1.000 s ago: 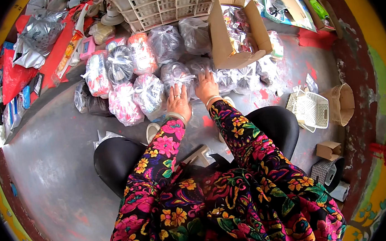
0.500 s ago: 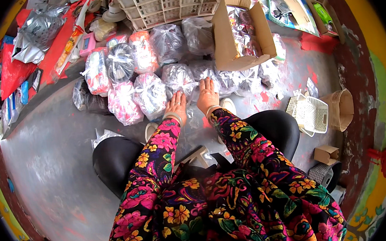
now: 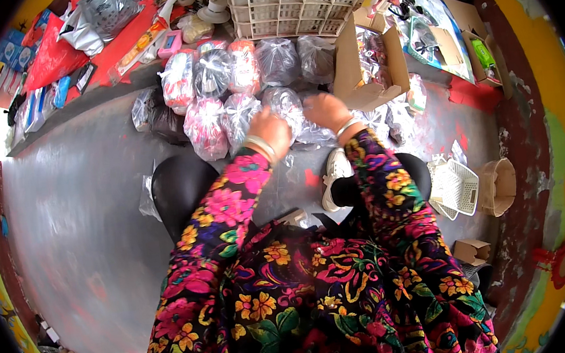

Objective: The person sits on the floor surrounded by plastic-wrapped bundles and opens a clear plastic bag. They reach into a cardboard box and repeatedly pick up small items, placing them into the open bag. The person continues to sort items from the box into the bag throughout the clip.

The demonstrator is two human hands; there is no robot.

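My left hand is curled and slightly blurred, beside a clear plastic bag. My right hand curls inward at the lower left of an open cardboard box. Between my hands lies another tied clear bag with greyish contents. Whether either hand pinches plastic is hidden. A bag with pink contents sits left of my left hand. Behind stand more tied bags, one with red and white contents and a dark one. The box holds several wrapped packets.
A cream plastic crate stands behind the bags. White baskets and a brown paper bag stand at the right. My white shoe is near the bags. A red cloth bearing goods lies at the far left.
My hands have gone from lying flat with fingers extended to curled, and have moved apart. The view has shifted, and my left shoe no longer shows.
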